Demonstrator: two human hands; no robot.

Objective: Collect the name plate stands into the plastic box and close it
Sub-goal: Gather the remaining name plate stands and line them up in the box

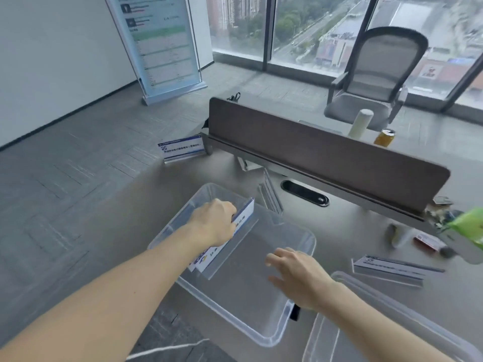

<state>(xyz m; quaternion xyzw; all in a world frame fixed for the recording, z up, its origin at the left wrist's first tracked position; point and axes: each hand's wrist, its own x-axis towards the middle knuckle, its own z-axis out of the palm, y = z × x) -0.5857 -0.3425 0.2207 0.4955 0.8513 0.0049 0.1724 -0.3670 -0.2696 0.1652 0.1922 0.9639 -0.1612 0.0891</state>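
A clear plastic box (261,338) sits open at the desk's near edge. My left hand (214,222) is shut on a name plate stand (244,214) with a white and blue card, holding it tilted inside the box. My right hand (295,275) hovers over the box's right side with fingers spread and nothing in it. The clear lid (386,309) lies to the right of the box. Another stand (181,148) is upright at the desk's far left corner. A flat stand (392,269) lies right of the box, and empty clear stands (270,193) rest behind it.
A brown divider panel (326,155) crosses the desk behind the box, with a cable slot (304,192) in front of it. A white cylinder (360,124) and a can (384,137) stand beyond. Green packaging (470,226) and small clutter lie at right. An office chair (376,74) stands by the window.
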